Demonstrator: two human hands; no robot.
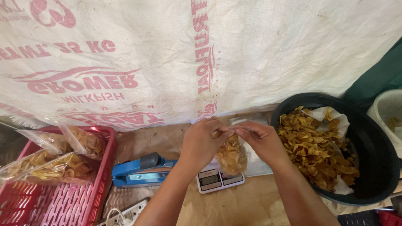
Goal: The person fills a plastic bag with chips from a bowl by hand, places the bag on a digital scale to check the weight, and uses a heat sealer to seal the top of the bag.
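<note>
Head view: both hands (pixel 228 140) pinch clear chip bag (pixel 231 157).

Both hands meet at the mouth of a small clear bag of chips (pixel 231 158) — the left hand (pixel 202 142) and the right hand (pixel 260 140) each pinch its top edge, fingertips nearly touching. The bag hangs over a small white scale (pixel 213 181) on brown paper. Just left of the scale lies a blue sealer (pixel 140 172). A red basket (pixel 63 196) at far left holds filled bags (pixel 50 161). At right, a black tub (pixel 372 167) holds loose chips (pixel 316 146) on white paper. A printed white sack (pixel 201 54) hangs behind.
</note>
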